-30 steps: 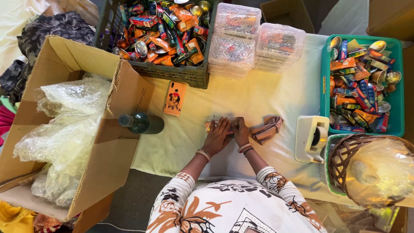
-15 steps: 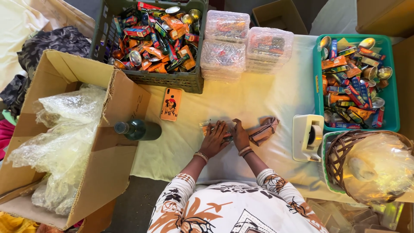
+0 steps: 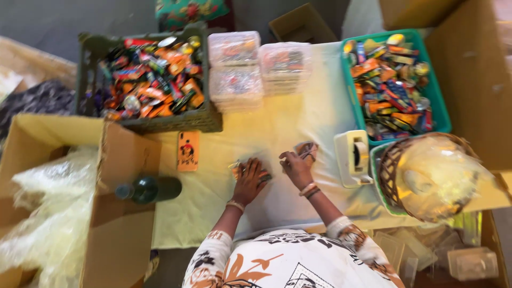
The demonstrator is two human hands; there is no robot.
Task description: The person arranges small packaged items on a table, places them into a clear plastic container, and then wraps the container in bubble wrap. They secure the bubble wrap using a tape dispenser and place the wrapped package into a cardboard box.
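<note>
My left hand lies flat, fingers spread, on a small clear packet with colourful contents on the pale yellow tablecloth. My right hand is just to its right, fingers curled, pinching the edge of a brownish piece that sticks up behind it. What the piece is stays blurred. Both wrists wear bangles, and the sleeves are white with an orange and black print.
A dark crate of colourful wrapped items sits at the back left, stacked clear boxes in the middle, a teal tray of the same items at right. A tape dispenser, wicker basket, orange card, dark bottle and open carton of plastic bags surround the hands.
The hands have moved slightly apart: the right hand lifted toward the brownish piece while the left stays pressed on the packet. The camera has shifted and zoomed closer.
</note>
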